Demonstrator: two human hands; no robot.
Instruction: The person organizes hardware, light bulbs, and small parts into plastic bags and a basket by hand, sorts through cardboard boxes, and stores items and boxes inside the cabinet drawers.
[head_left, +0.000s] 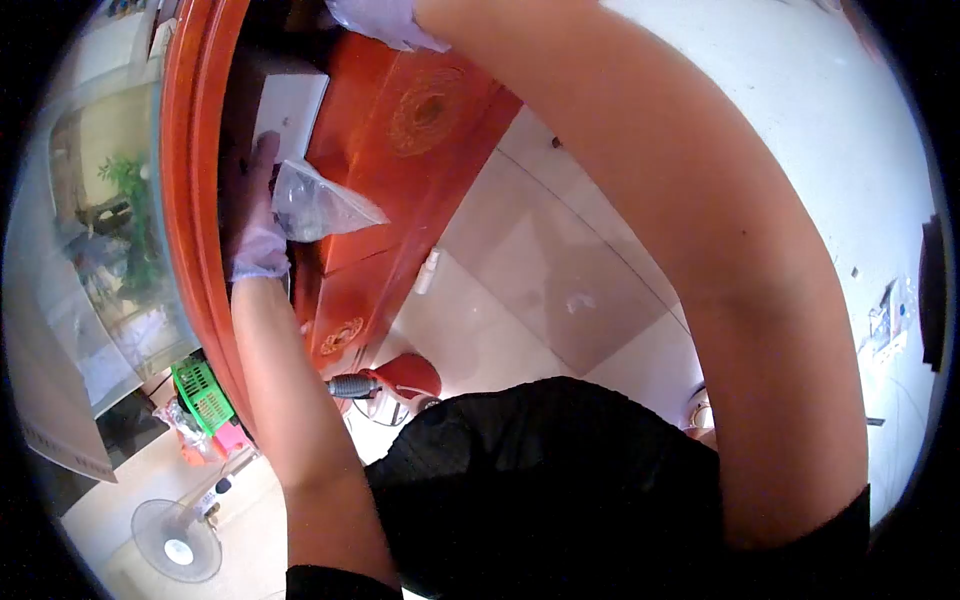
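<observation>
In the head view, my left hand [258, 225], in a thin pale purple glove, reaches into an opening of a red-brown wooden cabinet [425, 110]. A clear plastic bag [318, 205] meets its palm side and appears to be gripped there, jutting out to the right. One finger stretches up against a white box-like thing [292, 115]; the other fingers are in shadow. My right hand [385, 20], gloved alike, is at the top edge beside the cabinet. Its fingers are cut off by the frame, and what it touches is hidden.
Carved ornaments mark the cabinet's fronts. On the tiled floor [560, 270] lies a small white bottle-like thing [428, 271]; a red container [410, 375] stands nearer me. At left are a glass panel, a green basket [203, 393] and a fan [177, 540]. A white surface [800, 100] lies right.
</observation>
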